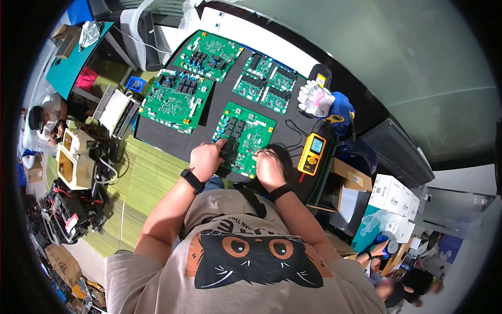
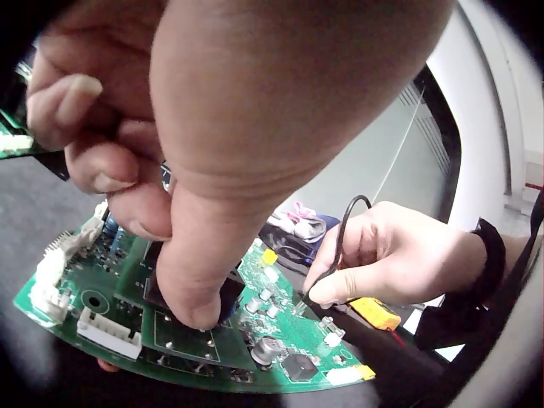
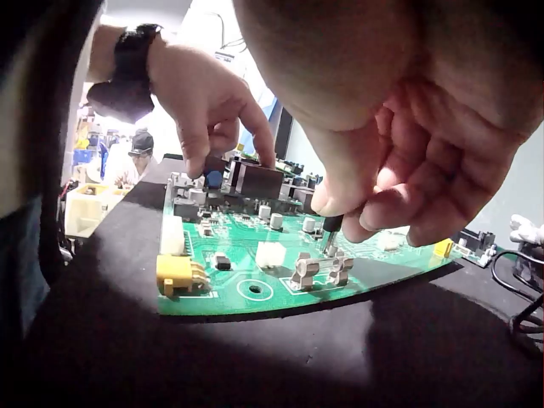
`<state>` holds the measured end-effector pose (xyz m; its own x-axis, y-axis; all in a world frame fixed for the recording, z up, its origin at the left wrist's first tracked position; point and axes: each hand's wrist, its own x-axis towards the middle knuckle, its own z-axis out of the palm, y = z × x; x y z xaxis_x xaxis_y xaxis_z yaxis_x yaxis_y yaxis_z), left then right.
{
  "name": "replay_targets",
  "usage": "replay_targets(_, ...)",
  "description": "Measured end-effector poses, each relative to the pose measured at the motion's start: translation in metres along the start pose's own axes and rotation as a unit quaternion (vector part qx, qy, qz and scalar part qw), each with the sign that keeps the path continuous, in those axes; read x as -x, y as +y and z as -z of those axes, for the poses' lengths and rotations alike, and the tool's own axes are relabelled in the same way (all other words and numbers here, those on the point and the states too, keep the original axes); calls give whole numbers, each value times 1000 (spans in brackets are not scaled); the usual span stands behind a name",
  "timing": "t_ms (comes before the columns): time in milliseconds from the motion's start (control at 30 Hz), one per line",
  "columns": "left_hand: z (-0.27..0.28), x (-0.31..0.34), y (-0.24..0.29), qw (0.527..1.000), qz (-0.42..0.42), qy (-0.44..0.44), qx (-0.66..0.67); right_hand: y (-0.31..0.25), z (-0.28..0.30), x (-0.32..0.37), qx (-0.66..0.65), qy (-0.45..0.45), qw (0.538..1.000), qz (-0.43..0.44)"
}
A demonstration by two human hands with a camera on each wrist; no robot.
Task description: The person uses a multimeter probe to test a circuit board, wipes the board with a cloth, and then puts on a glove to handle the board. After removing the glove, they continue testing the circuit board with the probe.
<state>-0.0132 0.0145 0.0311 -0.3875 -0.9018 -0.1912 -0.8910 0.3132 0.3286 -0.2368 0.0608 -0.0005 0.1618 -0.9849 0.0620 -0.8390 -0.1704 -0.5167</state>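
A green circuit board (image 1: 246,137) lies nearest me on the black mat (image 1: 172,141). My left hand (image 1: 206,157) is on its near left part, thumb and forefinger set on either side of a black component block (image 3: 255,180), with the thumb (image 2: 191,297) pressing on it. My right hand (image 1: 269,166) pinches a black test probe (image 3: 331,225) whose tip touches small parts on the board (image 3: 280,255). The probe's black lead (image 2: 344,225) loops up from the right hand (image 2: 382,255). A yellow multimeter (image 1: 311,153) lies just right of the board.
Several more green boards (image 1: 175,99) lie further back on the mat. White gloves (image 1: 315,98) and a blue cap (image 1: 340,110) sit at the back right. An open cardboard box (image 1: 348,183) and white boxes (image 1: 395,199) stand right; a beige machine (image 1: 78,157) stands left.
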Motion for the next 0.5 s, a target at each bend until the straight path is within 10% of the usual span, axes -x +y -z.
replay_targets(500, -1, 0, -1, 1000, 0, -2, 6, 2, 0, 0, 3, -13, 1000, -18)
